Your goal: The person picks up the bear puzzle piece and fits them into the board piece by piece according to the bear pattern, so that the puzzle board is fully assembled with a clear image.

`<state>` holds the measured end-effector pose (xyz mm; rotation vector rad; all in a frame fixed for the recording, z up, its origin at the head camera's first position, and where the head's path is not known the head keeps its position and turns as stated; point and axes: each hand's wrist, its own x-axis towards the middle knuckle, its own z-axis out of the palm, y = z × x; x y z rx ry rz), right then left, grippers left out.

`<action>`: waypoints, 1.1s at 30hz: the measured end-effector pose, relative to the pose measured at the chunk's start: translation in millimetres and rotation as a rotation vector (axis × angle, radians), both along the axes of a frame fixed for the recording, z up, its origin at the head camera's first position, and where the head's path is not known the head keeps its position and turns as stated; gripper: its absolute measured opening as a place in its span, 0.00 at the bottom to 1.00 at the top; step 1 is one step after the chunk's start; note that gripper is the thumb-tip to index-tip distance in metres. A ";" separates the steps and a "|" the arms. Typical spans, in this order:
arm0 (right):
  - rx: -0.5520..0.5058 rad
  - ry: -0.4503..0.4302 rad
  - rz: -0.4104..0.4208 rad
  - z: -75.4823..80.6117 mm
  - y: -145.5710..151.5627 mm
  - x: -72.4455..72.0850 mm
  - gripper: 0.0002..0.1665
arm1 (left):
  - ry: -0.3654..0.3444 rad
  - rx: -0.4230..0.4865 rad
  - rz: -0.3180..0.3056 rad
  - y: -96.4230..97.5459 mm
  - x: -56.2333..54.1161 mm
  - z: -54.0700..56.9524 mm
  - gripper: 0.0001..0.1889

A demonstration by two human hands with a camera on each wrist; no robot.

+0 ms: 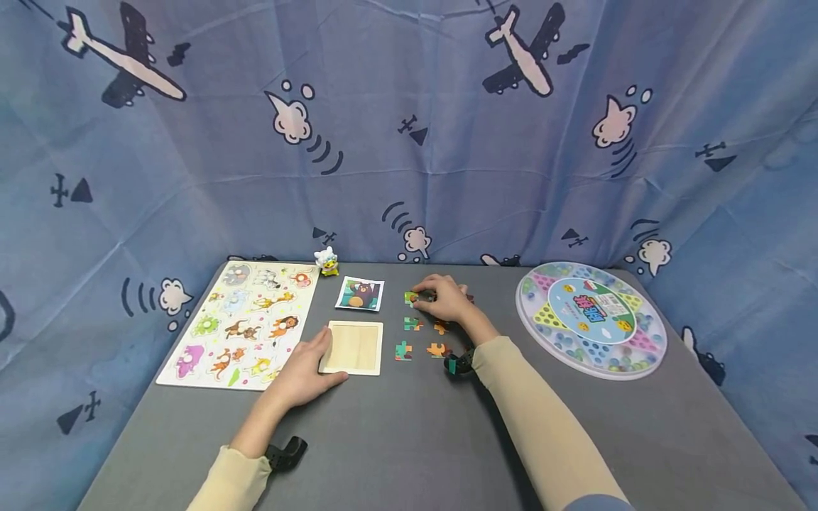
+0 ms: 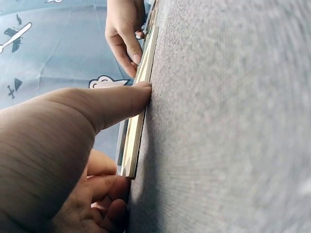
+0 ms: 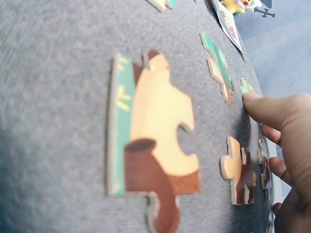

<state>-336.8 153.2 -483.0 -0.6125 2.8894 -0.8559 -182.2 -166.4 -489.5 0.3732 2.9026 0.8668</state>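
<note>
A pale wooden puzzle tray (image 1: 355,348) with a raised rim lies flat on the grey table. My left hand (image 1: 307,372) holds its near-left corner, thumb along the front edge and fingers at the left side. Farther right, my right hand (image 1: 449,301) pinches a green jigsaw piece (image 3: 246,87) at the table surface; its fingers partly cover it. Several other pieces lie apart around that hand, among them a green-and-brown piece (image 1: 412,323), another green one (image 1: 403,350) and an orange one (image 1: 438,350). A bear picture card (image 1: 360,294) lies behind the tray.
An animal puzzle board (image 1: 217,341) lies at the left, with a small white-and-yellow figurine (image 1: 327,261) by its far corner. A round board game (image 1: 591,319) in clear wrapping lies at the right. A blue patterned curtain (image 1: 409,142) hangs behind the table.
</note>
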 end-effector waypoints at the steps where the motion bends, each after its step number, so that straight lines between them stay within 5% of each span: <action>1: 0.004 0.000 0.002 0.4 -0.2 0.2 0.20 | 0.003 -0.008 0.000 0.5 0.6 0.0 0.51; 22: 0.165 0.087 0.092 -0.4 -3.5 -1.5 0.19 | 0.004 -0.050 -0.018 -1.2 -2.6 -2.4 0.51; 33: 0.146 0.066 0.092 0.6 -2.4 -3.4 0.19 | 0.004 -0.038 -0.019 -0.9 -1.6 -1.0 0.50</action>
